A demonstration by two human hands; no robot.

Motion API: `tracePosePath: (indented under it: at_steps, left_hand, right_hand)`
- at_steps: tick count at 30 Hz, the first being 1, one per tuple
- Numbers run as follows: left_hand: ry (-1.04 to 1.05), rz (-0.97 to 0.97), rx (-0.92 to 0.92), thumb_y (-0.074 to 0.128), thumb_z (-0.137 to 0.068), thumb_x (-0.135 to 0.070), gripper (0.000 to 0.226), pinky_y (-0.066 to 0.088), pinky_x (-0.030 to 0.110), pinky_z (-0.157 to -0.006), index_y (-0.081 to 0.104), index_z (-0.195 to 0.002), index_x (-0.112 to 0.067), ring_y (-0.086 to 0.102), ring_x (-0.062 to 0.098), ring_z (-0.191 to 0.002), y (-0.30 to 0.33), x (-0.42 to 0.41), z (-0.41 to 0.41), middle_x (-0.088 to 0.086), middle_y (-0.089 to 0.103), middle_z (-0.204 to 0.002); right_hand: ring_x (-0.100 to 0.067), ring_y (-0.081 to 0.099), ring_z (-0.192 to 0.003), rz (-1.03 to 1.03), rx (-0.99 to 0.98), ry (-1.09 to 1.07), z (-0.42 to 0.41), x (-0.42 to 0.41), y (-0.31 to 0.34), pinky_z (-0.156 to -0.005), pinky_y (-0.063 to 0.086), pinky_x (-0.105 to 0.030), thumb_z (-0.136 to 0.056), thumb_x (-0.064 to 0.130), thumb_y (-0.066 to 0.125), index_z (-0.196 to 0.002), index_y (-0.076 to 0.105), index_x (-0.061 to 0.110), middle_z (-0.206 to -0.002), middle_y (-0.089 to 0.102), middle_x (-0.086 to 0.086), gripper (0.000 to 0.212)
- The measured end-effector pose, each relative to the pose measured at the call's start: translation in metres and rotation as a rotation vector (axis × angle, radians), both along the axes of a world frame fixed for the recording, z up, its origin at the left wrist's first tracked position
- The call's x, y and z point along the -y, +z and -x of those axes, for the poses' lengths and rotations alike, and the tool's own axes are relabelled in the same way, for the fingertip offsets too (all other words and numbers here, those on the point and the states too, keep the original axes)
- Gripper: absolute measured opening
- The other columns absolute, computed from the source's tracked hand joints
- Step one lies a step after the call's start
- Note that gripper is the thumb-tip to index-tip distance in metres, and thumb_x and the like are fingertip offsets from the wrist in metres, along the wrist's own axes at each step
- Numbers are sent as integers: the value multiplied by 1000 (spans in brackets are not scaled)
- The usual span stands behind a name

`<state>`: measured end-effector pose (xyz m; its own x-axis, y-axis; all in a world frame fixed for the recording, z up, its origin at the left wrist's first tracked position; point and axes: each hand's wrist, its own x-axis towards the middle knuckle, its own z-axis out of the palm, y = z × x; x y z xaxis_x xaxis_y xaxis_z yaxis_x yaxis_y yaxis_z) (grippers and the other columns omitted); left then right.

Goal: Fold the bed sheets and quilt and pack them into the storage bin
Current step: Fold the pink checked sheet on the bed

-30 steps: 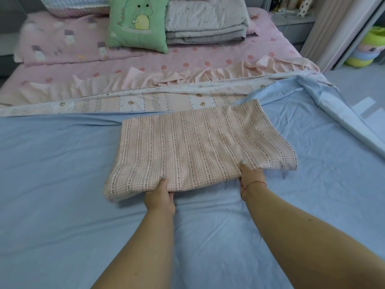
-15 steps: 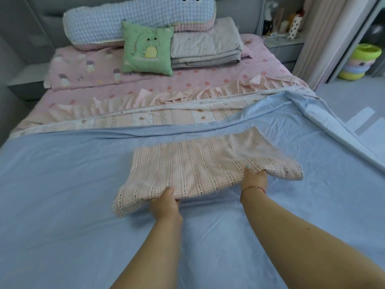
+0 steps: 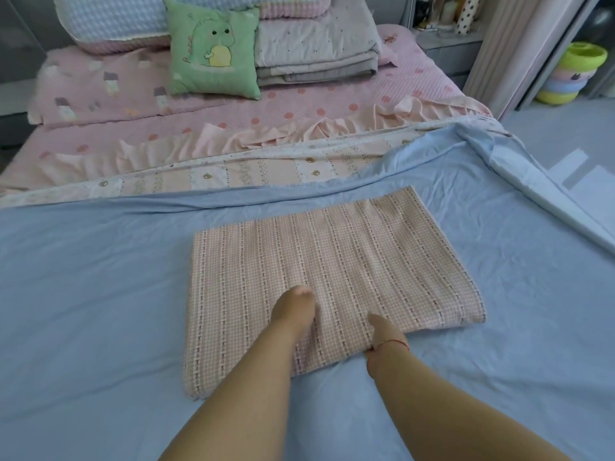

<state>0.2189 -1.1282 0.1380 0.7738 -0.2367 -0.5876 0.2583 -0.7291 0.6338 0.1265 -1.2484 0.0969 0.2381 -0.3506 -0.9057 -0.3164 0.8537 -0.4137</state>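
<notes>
Checked sheet (image 3: 332,277): folded, flat on bed. Left hand (image 3: 294,311) pressed on top, holding nothing; right hand (image 3: 382,331) gripped its near edge. Blue sheet (image 3: 83,277) unfolded; bin unseen.

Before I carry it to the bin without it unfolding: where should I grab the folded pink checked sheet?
Probably the near long edge of the folded pink checked sheet, coming from the person's side with one hand toward each end. It lies flat on the blue sheet, and the right hand already tucks under that edge, while the left hand rests on top.
</notes>
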Motion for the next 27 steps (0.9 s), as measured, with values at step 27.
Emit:
tracePosePath:
  at_steps: [27]
  left_hand:
    - [-341, -143, 207, 41, -100, -33, 33, 41, 35, -104, 57, -123, -14, 51, 22, -116, -35, 32, -72, 8, 53, -128]
  right_hand:
    - [-32, 48, -127, -123, -1, 69, -20, -24, -55, -111, 34, -46, -74, 59, 66, -140, 41, 5, -140, 49, -13, 90]
